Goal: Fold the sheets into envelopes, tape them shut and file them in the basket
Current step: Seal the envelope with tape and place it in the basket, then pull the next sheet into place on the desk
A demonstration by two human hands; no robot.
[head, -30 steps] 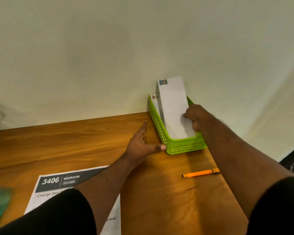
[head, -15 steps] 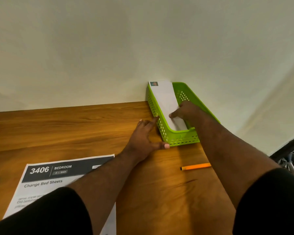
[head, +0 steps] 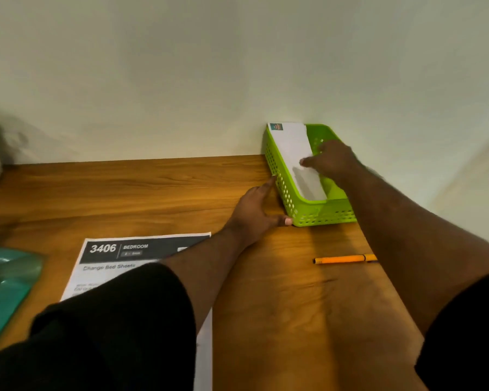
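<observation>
While the left hand [head: 256, 207] lies flat against the near-left wall of the green perforated plastic basket [head: 319, 214], fingers spread, steadying it, filing is the step in hand. Inside leans the folded white paper envelope [head: 295, 156], long axis near-to-far, stamped corner at the far end. Right hand [head: 332, 159] touches its edge, fingers loosely together, gripping nothing; next I'd judge it must withdraw.
</observation>
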